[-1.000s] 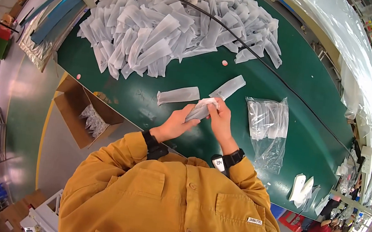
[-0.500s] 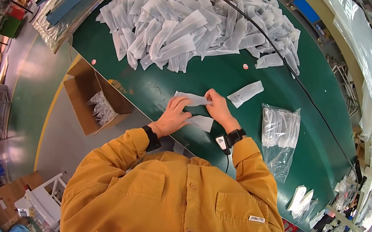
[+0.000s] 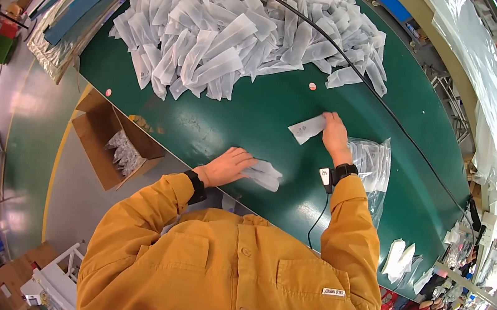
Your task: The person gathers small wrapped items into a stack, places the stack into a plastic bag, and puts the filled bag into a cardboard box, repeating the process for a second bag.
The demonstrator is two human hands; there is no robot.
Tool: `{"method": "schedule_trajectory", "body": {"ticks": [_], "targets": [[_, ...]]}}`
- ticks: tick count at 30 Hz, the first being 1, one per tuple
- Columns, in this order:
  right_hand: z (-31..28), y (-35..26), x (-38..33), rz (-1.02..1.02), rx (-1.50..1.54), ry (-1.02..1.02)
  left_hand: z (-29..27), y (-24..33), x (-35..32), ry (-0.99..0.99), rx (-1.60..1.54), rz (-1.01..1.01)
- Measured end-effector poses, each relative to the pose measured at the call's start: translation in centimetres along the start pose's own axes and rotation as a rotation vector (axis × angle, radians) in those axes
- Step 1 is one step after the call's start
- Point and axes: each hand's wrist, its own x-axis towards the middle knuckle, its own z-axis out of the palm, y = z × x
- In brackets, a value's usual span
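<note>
My left hand (image 3: 229,166) is closed on one end of frosted white pouches (image 3: 266,176), apparently two overlapping, low over the green table near its front edge. Farther right, my right hand (image 3: 335,138) has its fingers at the right end of another frosted pouch (image 3: 306,129) with small dark print. Its fingertips are partly hidden, but they seem to pinch that end. Just right of this hand lies a clear plastic bag (image 3: 371,165) filled with similar pouches. A small white device (image 3: 325,177) on a black cord sits beside my right wrist.
A large heap of frosted pouches (image 3: 233,34) covers the back of the green table (image 3: 252,124). A black cable (image 3: 365,76) crosses above it. At the left edge stands an open cardboard box (image 3: 95,147) with clear bags inside. More white pouches (image 3: 399,261) lie front right.
My right hand has left the pouch near my left hand and moved right to the pouch lying on the table. My left hand keeps its pouches, now lying together. The view has shifted slightly.
</note>
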Motion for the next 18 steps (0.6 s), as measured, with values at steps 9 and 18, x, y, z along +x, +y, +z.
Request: {"method": "schedule_trajectory", "body": {"ticks": [9,18], "targets": [[1.7,-10.7,-4.7,0.186,0.462,-0.156,-1.4,1.6,0.9,0.031,0.078,0.015],[0.1,-11.0,-5.0,-0.213,0.455,-0.364,-0.7,-0.5,0.5,-0.064,0.16,0.077]]}}
